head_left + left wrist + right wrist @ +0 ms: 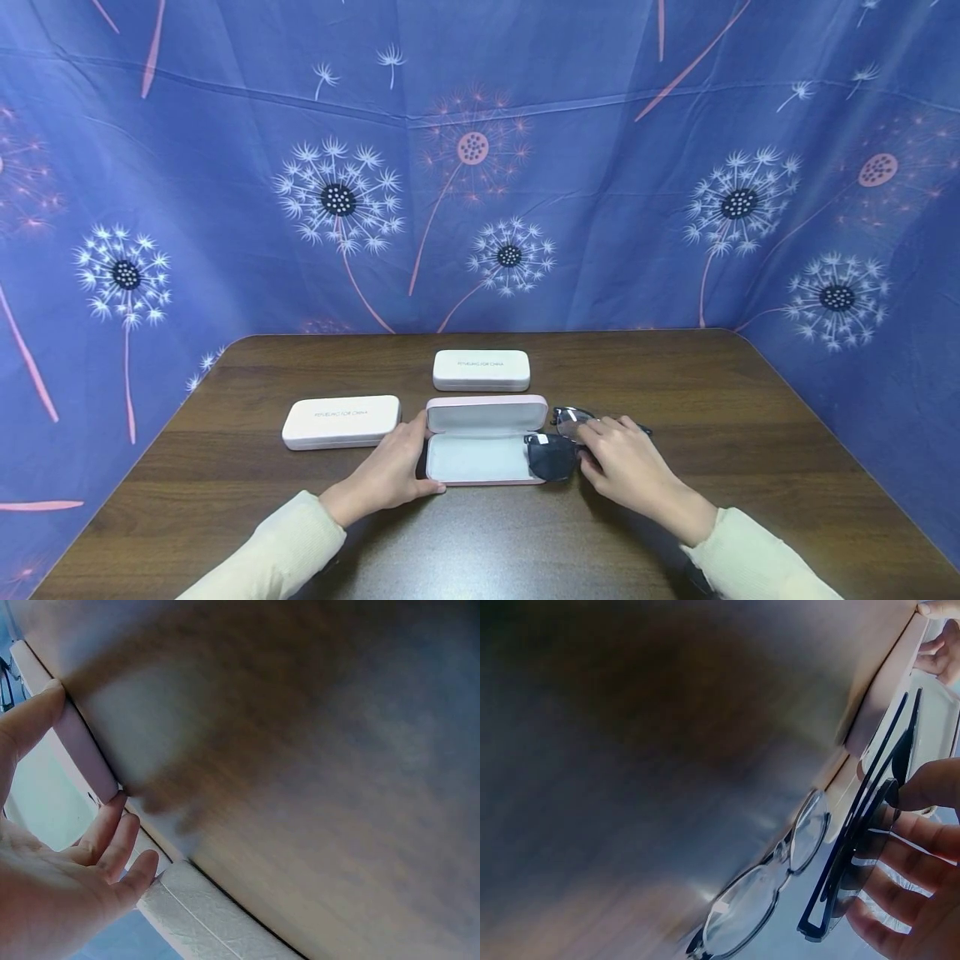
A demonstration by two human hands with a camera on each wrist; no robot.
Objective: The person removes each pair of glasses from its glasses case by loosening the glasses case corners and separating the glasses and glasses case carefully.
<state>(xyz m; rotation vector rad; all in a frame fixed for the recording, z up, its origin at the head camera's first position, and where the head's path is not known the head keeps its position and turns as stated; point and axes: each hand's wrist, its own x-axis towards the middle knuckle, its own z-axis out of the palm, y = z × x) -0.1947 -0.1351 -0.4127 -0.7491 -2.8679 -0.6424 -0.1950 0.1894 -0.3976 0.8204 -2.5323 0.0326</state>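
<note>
A pale pink glasses case lies open with its lid raised at the back. My left hand holds its left end, thumb at the front edge and fingers at the side. In my right hand is a pair of dark sunglasses, pinched between thumb and fingers over the case's right end. The right wrist view shows the sunglasses' black arms folded. Clear-lensed eyeglasses lie on the table beside the right hand, partly hidden by it in the head view.
A closed white glasses case lies left of the open one, close to the left hand. Another closed white case sits behind the open lid. The brown wooden table ends at a blue dandelion-print cloth.
</note>
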